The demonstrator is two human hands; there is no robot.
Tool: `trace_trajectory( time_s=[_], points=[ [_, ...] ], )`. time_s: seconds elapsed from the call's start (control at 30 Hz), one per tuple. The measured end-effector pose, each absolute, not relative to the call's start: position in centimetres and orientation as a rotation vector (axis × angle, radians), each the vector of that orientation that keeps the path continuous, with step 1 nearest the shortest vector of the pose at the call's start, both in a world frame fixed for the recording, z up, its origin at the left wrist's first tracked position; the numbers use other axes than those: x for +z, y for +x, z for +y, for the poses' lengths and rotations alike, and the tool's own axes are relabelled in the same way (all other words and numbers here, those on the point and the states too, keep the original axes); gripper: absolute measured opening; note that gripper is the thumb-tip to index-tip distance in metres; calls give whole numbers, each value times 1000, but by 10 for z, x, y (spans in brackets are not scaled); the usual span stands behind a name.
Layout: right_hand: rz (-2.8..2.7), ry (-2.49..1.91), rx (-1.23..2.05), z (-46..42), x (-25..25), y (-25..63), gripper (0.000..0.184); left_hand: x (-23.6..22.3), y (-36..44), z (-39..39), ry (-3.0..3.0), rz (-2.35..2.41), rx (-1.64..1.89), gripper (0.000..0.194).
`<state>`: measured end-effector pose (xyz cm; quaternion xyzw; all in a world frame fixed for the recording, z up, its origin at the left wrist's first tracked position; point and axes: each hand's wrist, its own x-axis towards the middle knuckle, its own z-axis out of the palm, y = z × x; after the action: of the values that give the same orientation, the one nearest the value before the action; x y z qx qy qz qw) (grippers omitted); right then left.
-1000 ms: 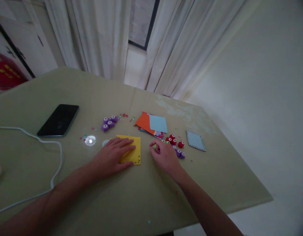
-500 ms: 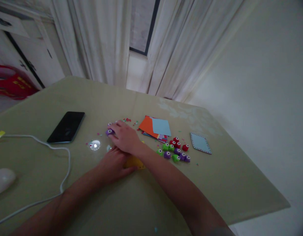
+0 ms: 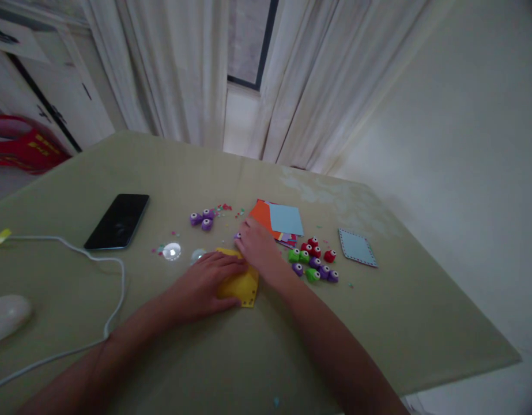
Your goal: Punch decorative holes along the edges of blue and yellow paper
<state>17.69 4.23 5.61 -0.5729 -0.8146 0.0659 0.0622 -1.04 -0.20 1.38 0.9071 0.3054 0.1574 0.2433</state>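
My left hand (image 3: 209, 279) lies flat with fingers stretched over a yellow card (image 3: 247, 282), which has small holes near its lower right corner. My right hand (image 3: 259, 248) is just beyond that card's upper right side, its fingers closed on a small purple one-eyed toy (image 3: 238, 236); most of this toy is hidden. Three more purple one-eyed toys (image 3: 206, 224) sit together farther left. To the right of my right wrist, several red (image 3: 313, 249), green (image 3: 304, 256) and purple toys (image 3: 324, 271) of the same sort form a cluster.
Beyond my right hand lies a stack of coloured paper (image 3: 286, 219). A light blue card with a dotted edge (image 3: 358, 248) is farther right. A black phone (image 3: 119, 221), a white cable (image 3: 119, 288) and a white mouse (image 3: 8, 317) lie left. Paper dots (image 3: 225, 207) are scattered about.
My right hand has moved right, away from the three purple toys, with one purple toy at its fingers. More of the yellow card shows. My left hand stays on it.
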Motion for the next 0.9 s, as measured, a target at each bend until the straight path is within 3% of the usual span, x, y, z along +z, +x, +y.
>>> trace_trajectory(
  time_s=[0.13,0.33,0.5,0.67,0.9],
  points=[
    [-2274,-1982,108,11,54,214,12,7,-18,2,2493,903,417,56],
    [-2141,-1972,215,-34,40,242,10,0,-24,11,2545,1084,542,46],
    [-2160,-1730,470,-37,35,245,35,1,-22,9,2599,1096,597,48],
    [-2110,-1623,756,-33,38,252,19,0,-21,7,2617,1087,601,48],
    [-1936,-1573,865,-35,32,254,21,-2,-22,5,2647,1074,526,54]
  ],
)
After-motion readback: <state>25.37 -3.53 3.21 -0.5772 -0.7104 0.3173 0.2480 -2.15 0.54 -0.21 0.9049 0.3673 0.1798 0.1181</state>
